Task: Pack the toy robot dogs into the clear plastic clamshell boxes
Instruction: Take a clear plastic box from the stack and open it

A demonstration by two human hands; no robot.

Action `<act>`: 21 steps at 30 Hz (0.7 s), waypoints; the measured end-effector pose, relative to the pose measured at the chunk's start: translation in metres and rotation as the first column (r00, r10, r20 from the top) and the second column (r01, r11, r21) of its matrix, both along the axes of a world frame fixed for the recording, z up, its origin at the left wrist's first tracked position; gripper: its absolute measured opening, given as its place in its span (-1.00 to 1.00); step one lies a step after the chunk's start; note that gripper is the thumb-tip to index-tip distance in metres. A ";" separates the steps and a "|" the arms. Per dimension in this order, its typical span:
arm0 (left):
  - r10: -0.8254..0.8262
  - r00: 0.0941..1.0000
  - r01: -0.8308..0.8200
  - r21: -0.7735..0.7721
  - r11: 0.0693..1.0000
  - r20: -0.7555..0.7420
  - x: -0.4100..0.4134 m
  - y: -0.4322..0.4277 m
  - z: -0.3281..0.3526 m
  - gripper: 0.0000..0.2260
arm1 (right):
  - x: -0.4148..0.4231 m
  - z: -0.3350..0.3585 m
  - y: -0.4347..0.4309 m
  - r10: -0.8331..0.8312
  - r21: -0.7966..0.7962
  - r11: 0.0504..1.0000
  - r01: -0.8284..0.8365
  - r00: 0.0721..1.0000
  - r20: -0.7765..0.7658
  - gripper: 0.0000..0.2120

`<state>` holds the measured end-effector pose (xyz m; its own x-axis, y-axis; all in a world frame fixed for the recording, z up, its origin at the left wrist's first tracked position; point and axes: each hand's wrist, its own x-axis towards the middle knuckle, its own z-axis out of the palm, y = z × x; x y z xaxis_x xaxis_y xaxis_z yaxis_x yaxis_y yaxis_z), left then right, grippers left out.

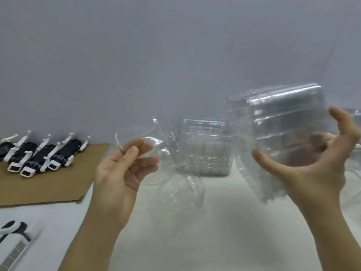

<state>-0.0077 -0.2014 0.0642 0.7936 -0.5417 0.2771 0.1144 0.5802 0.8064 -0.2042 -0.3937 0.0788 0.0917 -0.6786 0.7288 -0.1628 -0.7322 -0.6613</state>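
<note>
The grey wall (175, 45) fills the whole upper half of my view, plain and without marks; below it lies the white table (224, 235), which reaches from the wall to me. On the left part of the table lies a brown cardboard sheet (50, 184), flat, with its far edge against the wall. On the far end of this sheet the toy robot dogs (39, 159) lie close together in a row, black bodies with white legs pointing up; none is in a box.

My right hand (316, 165) holds a stack of clear clamshell boxes (283, 130) up above the table, tilted; the thumb is at the front, the fingers are spread wide and curled round the back, seen through the plastic. A second stack (205, 153) of the same boxes stands on the table near the wall, between my two hands. My left hand (121, 171) is raised with the palm to me; thumb and fingertips pinch the edge of a single clear clamshell box (172, 178), which hangs open over the table; it is blurred, so I cannot tell its exact form. At the lower left corner lies a white and black device (13, 231), only partly in view.
</note>
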 end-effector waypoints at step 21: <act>0.224 0.874 -0.485 0.793 0.369 0.430 0.039 0.072 -0.079 -0.70 | 0.132 -0.025 -0.083 -0.275 -0.604 0.697 -0.386 0.634 -0.723 0.06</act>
